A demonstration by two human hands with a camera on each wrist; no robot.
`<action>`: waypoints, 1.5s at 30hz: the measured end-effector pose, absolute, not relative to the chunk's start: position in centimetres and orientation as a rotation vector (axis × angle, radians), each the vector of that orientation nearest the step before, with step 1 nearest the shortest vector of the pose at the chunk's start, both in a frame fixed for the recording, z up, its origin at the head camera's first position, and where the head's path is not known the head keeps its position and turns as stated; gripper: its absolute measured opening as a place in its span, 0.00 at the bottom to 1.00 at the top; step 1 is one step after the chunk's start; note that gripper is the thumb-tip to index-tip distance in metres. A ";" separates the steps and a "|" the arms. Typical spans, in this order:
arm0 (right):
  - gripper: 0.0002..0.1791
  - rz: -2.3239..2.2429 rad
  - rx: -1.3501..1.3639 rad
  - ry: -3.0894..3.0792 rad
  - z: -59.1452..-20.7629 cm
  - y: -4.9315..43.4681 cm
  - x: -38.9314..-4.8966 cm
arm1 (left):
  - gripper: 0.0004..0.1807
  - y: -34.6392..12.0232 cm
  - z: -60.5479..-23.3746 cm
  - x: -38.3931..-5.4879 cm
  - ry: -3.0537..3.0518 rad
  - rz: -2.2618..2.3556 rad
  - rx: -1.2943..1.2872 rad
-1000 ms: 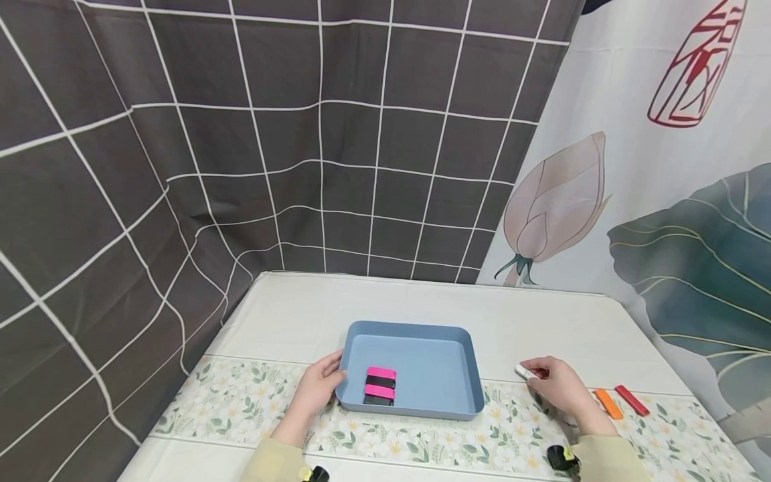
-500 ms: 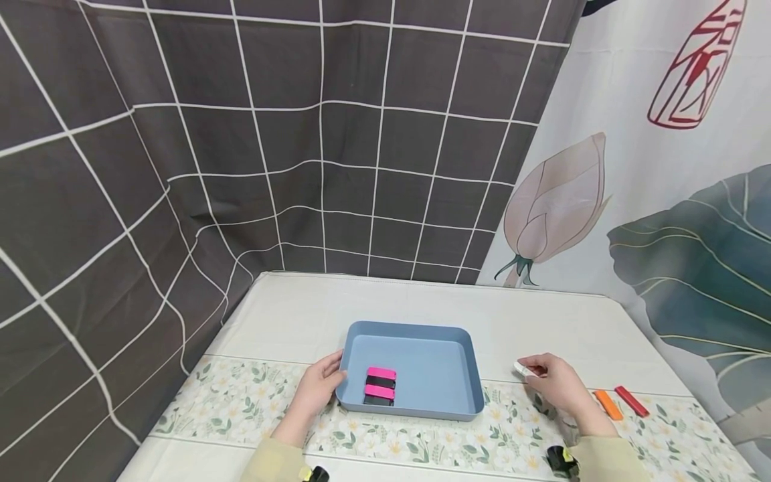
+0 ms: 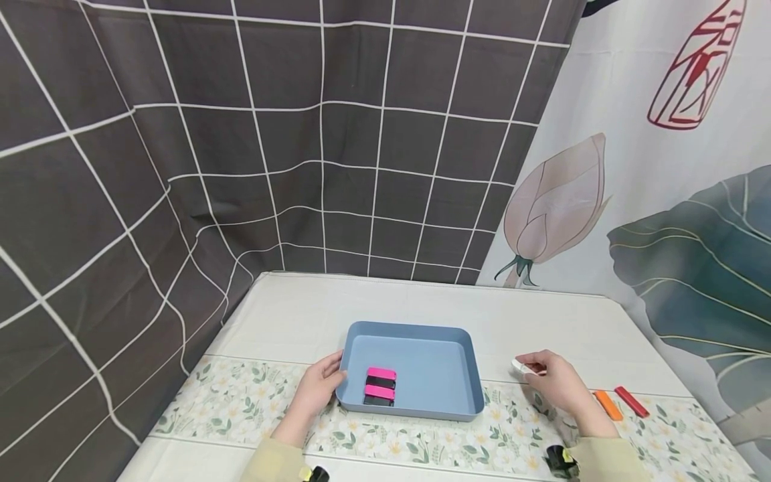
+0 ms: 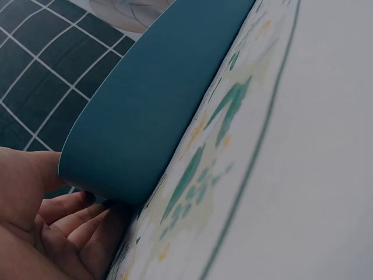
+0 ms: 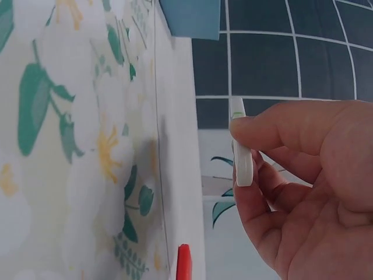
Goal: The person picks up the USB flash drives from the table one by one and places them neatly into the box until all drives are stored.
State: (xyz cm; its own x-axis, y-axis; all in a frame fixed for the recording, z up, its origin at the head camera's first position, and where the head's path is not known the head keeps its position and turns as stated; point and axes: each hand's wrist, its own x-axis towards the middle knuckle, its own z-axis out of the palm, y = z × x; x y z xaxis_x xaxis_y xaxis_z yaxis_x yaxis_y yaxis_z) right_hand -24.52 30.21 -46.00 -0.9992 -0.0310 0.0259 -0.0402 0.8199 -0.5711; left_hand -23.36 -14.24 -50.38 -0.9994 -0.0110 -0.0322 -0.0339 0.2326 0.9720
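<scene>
A shallow blue tray (image 3: pixel 436 375) lies on the table, and my left hand (image 3: pixel 318 386) holds it by its left side. In the left wrist view the left thumb and curled fingers meet the tray's corner (image 4: pixel 131 128). Two pink bars (image 3: pixel 381 372) and two black bars (image 3: pixel 381 383) lie alternately in a row inside, at the tray's near left. Right of the tray my right hand (image 3: pixel 557 383) pinches a small white bar (image 3: pixel 523 367) between thumb and fingers. The right wrist view shows this white bar (image 5: pixel 243 160) upright in the picture, bearing a small green mark.
To the right of my right hand lie an orange bar (image 3: pixel 608 405) and a red bar (image 3: pixel 632 400). The table has a white cloth (image 3: pixel 289 314) with a floral band (image 3: pixel 446 438). A dark checked curtain (image 3: pixel 349 134) hangs behind.
My right hand has shifted slightly away and to the left with the white bar. The left hand, the tray and the bars in it have stayed in place.
</scene>
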 end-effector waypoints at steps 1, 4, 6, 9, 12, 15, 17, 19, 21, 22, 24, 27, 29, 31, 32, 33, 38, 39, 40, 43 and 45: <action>0.18 0.933 0.065 -2.980 -45.9 30.2 -24.5 | 0.29 -14.2 -50.4 -23.4 2.453 1.934 -0.045; 0.17 0.930 0.088 -2.971 -45.7 30.0 -24.4 | 0.29 -14.3 -50.4 -23.4 2.453 1.937 -0.044; 0.17 0.930 0.100 -2.964 -45.6 29.9 -24.4 | 0.29 -14.2 -50.4 -23.4 2.454 1.938 -0.043; 0.17 0.929 0.117 -2.959 -45.4 29.7 -24.3 | 0.29 -14.2 -50.4 -23.3 2.454 1.940 -0.038; 0.17 0.924 0.125 -2.958 -45.2 29.5 -24.2 | 0.29 -14.2 -50.4 -23.3 2.450 1.941 -0.038; 0.17 0.923 0.144 -2.950 -45.2 29.4 -24.2 | 0.29 -14.2 -50.4 -23.4 2.448 1.941 -0.043; 0.17 0.923 0.160 -2.939 -45.1 29.3 -24.2 | 0.29 -14.2 -50.3 -23.3 2.448 1.943 -0.048; 0.17 0.915 0.178 -2.930 -44.9 29.2 -24.1 | 0.29 -14.1 -50.3 -23.3 2.447 1.946 -0.048; 0.17 0.902 0.195 -2.920 -44.7 29.1 -24.1 | 0.29 -14.1 -50.2 -23.2 2.444 1.948 -0.046; 0.16 0.895 0.205 -2.917 -44.6 29.1 -24.1 | 0.29 -14.1 -50.2 -23.2 2.444 1.948 -0.045; 0.16 0.883 0.225 -2.910 -44.4 28.9 -24.1 | 0.29 -14.0 -50.2 -23.3 2.440 1.948 -0.048; 0.16 0.875 0.249 -2.900 -44.1 28.7 -24.2 | 0.29 -14.0 -50.3 -23.4 2.446 1.942 -0.053; 0.16 0.873 0.266 -2.893 -43.9 28.5 -24.3 | 0.29 -14.0 -50.3 -23.5 2.444 1.940 -0.066; 0.16 0.870 0.280 -2.883 -43.7 28.3 -24.3 | 0.29 -14.1 -50.4 -23.5 2.445 1.937 -0.068; 0.16 0.869 0.294 -2.877 -43.6 28.2 -24.4 | 0.29 -14.1 -50.4 -23.5 2.446 1.937 -0.061; 0.16 0.869 0.301 -2.872 -43.6 28.1 -24.4 | 0.29 -14.1 -50.4 -23.5 2.436 1.945 -0.064; 0.15 0.869 0.339 -2.854 -43.3 27.5 -24.6 | 0.29 -14.1 -50.6 -23.5 2.443 1.947 -0.033; 0.15 0.869 0.341 -2.853 -43.3 27.4 -24.7 | 0.29 -14.1 -50.6 -23.5 2.447 1.948 -0.031; 0.15 0.869 0.345 -2.852 -43.3 27.3 -24.7 | 0.29 -14.1 -50.7 -23.5 2.454 1.942 -0.029; 0.15 0.863 0.355 -2.849 -43.2 26.9 -24.8 | 0.29 -14.1 -50.8 -23.6 2.469 1.937 -0.021; 0.15 0.860 0.361 -2.846 -43.1 26.7 -24.9 | 0.29 -14.2 -50.8 -23.6 2.460 1.944 -0.025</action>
